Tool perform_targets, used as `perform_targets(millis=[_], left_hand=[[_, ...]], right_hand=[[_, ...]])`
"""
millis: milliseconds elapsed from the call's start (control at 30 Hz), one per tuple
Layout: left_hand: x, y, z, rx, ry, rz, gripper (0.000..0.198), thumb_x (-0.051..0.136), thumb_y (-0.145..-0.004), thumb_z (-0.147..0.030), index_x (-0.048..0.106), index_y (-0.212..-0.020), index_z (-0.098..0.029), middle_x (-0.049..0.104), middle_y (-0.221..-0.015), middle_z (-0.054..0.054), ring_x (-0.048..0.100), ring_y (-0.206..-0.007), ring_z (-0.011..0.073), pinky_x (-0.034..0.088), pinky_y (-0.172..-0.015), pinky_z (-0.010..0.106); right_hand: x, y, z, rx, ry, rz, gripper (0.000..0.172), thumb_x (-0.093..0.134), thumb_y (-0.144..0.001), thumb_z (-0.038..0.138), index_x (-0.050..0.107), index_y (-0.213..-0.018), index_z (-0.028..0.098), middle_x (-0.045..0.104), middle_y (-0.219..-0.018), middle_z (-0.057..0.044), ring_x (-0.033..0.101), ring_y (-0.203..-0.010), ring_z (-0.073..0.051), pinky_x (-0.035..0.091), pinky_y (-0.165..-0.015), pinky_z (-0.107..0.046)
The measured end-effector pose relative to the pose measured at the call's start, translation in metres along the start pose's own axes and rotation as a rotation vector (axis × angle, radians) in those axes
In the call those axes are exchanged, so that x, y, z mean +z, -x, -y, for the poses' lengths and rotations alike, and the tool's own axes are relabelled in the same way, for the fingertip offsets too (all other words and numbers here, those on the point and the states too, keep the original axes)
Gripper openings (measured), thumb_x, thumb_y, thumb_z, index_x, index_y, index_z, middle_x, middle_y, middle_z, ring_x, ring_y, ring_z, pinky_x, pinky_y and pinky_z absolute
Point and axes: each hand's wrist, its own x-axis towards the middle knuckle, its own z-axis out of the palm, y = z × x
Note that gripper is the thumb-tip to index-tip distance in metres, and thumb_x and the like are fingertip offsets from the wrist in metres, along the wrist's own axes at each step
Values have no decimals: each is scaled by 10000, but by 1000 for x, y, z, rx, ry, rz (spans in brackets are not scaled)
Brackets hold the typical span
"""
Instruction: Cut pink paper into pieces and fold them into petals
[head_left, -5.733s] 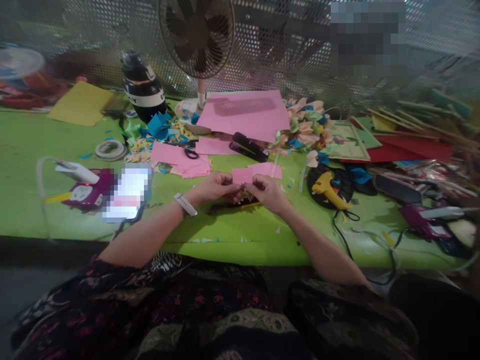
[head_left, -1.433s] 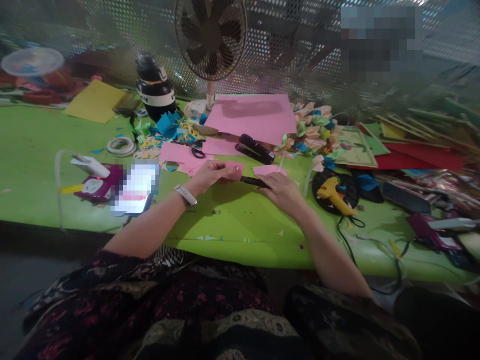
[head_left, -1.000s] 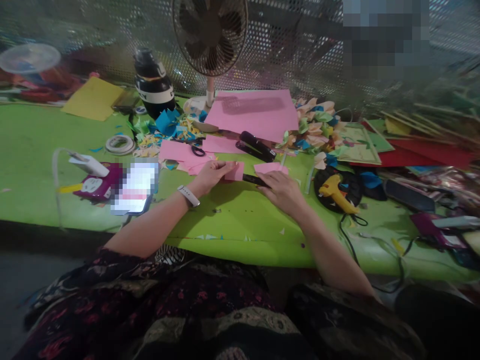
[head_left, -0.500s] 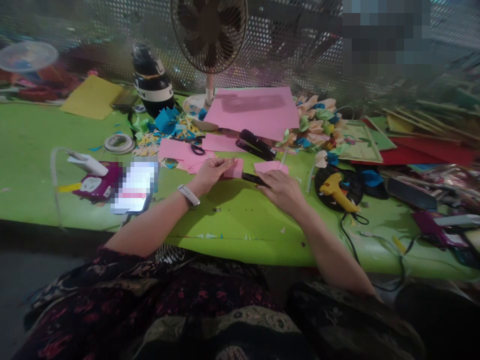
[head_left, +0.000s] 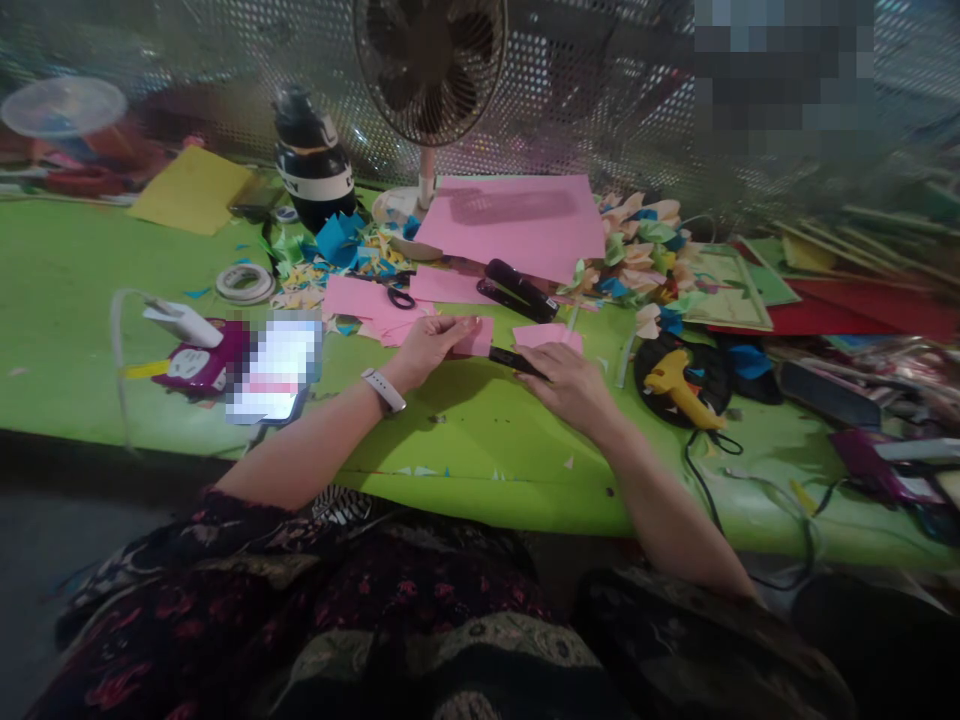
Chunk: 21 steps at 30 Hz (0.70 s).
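Between my hands is a small pink paper piece [head_left: 475,341], pinched at its left by my left hand [head_left: 430,348]. My right hand [head_left: 564,378] is closed on a slim black tool [head_left: 510,358], whose end meets the right edge of that piece; what kind of tool it is I cannot tell. Just beyond the right fingers lies another pink piece [head_left: 547,335]. A black stapler [head_left: 517,289] rests farther back, beside pink strips [head_left: 450,285]. Left of it, a black scissor handle [head_left: 401,298] lies over pink paper pieces [head_left: 360,300].
At the left are a phone [head_left: 276,372], a purple power socket [head_left: 201,362], a tape roll [head_left: 245,283] and a black bottle [head_left: 313,170]. A fan [head_left: 429,60] stands behind. A yellow glue gun [head_left: 679,385] with its cord and paper flowers [head_left: 645,240] lie right on the green table [head_left: 480,440].
The whole view has shifted slightly, so everything appears a little farther right. Both hands keep nearly the same hold on the pink piece and the black tool.
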Motion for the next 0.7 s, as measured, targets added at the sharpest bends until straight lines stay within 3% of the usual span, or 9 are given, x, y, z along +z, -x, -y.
perform_targets(millis=[400, 567, 700], left_hand=[[-1, -2, 6, 42, 15, 52, 332, 860, -774, -521, 796, -789, -196, 677, -707, -16, 536, -649, 95, 451, -668, 240], [0, -1, 6, 6, 8, 12, 349, 857, -782, -523, 768, -746, -187, 620, -646, -28, 502, -605, 96, 412, -621, 246], [0, 1, 5, 5, -10, 50, 407, 852, -784, -557, 719, -676, -187, 541, -581, -41, 445, -565, 93, 380, -583, 254]], right_hand=[[1, -1, 3, -9, -42, 13, 403, 557, -1033, 339, 660, -1411, 243, 751, -1154, -121, 683, -1066, -295, 588, -890, -457], [0, 0, 2, -16, -40, 23, 395, 566, -1028, 341, 678, -1387, 221, 752, -1142, -131, 688, -1061, -304, 590, -855, -448], [2, -1, 5, -18, -48, 20, 400, 540, -1044, 365, 669, -1398, 230, 747, -1150, -126, 684, -1069, -292, 581, -892, -446]])
